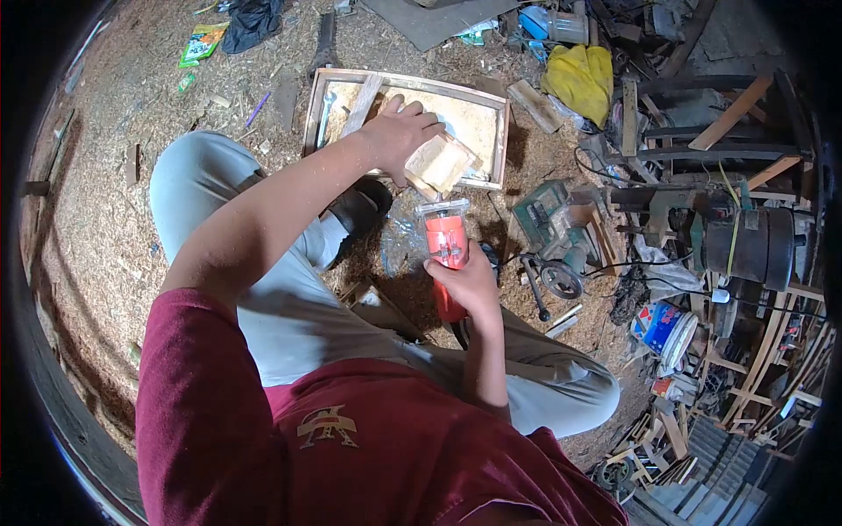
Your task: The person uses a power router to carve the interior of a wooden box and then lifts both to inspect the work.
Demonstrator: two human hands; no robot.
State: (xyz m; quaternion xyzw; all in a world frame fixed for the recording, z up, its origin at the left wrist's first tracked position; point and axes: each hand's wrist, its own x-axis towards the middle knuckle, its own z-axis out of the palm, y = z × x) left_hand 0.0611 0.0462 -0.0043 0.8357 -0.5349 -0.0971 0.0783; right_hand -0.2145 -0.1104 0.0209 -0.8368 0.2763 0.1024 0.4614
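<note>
My left hand grips a small pale wooden block, fingers over its far side and thumb at its near edge. The block overlaps the near right part of a shallow wooden tray scattered with sawdust. Inside that tray lie a wrench and a flat wooden strip. My right hand is wrapped round a red trim router with a clear base. The router's base points away from me, just short of the block, and its rear end is near my lap.
To the right stands a green metal machine with a handwheel. Beyond are a yellow cloth, a paint bucket and piled wood scraps. Shavings cover the floor, where a purple pen lies left of the tray.
</note>
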